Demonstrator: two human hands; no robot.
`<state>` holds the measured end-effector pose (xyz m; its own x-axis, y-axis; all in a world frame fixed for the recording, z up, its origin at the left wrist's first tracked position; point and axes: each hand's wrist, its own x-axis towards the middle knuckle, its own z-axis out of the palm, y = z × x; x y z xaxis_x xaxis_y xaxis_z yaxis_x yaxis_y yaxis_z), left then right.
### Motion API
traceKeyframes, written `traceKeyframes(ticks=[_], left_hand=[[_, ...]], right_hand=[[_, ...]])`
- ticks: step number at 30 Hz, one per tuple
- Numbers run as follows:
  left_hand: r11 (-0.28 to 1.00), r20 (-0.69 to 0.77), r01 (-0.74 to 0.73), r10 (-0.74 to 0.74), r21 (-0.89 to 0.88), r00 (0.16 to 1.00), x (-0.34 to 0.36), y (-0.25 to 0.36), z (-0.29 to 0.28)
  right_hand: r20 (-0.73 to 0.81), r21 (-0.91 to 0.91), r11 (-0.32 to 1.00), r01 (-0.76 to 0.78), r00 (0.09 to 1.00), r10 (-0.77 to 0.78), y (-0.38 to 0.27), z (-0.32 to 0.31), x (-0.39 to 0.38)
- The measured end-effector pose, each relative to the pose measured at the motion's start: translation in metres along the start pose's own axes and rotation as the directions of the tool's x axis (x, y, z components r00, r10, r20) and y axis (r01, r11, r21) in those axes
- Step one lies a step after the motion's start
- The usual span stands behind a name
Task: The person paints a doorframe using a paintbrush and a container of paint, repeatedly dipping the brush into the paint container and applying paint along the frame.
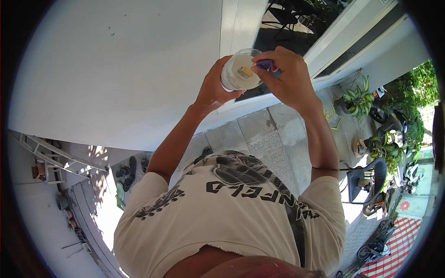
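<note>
My left hand (217,83) is wrapped around a clear plastic tub (227,76) with whitish material inside. The tub is tilted so that its round mouth faces me. Over its right rim, my right hand (289,76) pinches a small tool with a purple handle (264,64). A yellowish and grey piece (245,72) shows inside the tub; whether it belongs to the tool I cannot tell. White smears mark my left wrist.
A white wall (116,69) rises ahead on the left, with a glass door (296,21) beside it. A metal ladder (60,155) lies at the left. Potted plants (359,102) and a dark chair (371,180) stand at the right, on a tiled floor (259,132).
</note>
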<state>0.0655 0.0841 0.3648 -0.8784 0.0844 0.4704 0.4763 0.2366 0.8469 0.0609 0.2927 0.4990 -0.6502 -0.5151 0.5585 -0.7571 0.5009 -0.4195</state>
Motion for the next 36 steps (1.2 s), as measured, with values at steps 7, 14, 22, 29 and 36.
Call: traceKeyframes(ticks=[7,14,22,29,36], left_hand=[[1.000,0.023,-0.011,0.010,0.022,1.000,-0.003,-0.020,-0.027],[0.993,0.048,0.050,-0.045,-0.110,0.998,-0.003,-0.031,-0.036],[0.998,0.107,0.036,-0.031,-0.050,0.994,0.008,-0.047,-0.040],[0.996,0.103,0.046,-0.038,-0.072,0.994,0.012,-0.043,-0.043],[0.994,0.070,0.008,-0.001,-0.106,0.998,0.012,-0.047,-0.045]], right_hand=[[-0.089,0.101,0.990,-0.099,0.990,0.108,-0.009,0.025,0.001],[-0.215,0.208,0.956,-0.206,0.944,0.251,-0.017,0.023,-0.001],[-0.160,0.097,0.985,-0.146,0.974,0.160,-0.020,0.044,0.010],[-0.074,-0.072,0.995,-0.073,0.995,0.068,-0.026,0.055,0.018],[-0.187,0.169,0.921,-0.351,0.906,0.380,-0.024,0.040,0.007]])
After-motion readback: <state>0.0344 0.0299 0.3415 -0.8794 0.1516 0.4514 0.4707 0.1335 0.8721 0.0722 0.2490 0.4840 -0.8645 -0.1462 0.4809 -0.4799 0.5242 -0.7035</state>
